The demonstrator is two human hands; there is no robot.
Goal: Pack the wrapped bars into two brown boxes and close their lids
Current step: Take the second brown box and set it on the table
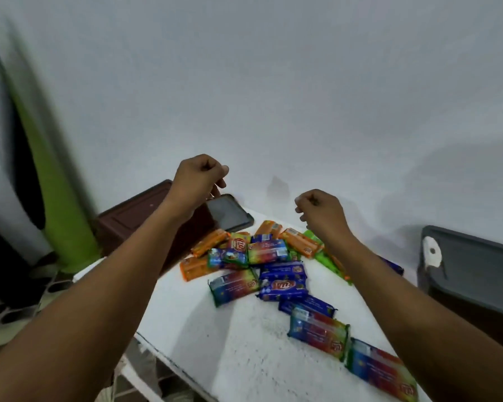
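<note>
White table (244, 358), scattered wrapped bars (282, 285) (many colours), dark phone (230, 213)

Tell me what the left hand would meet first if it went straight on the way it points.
Most likely the white wall: the left hand, a raised fist, points forward above the phone and the brown box, seemingly clear of both. Depth is hard to judge.

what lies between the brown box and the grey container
In the head view, the white table carrying the pile of wrapped bars, with a dark phone at the edge of the brown box.
</note>
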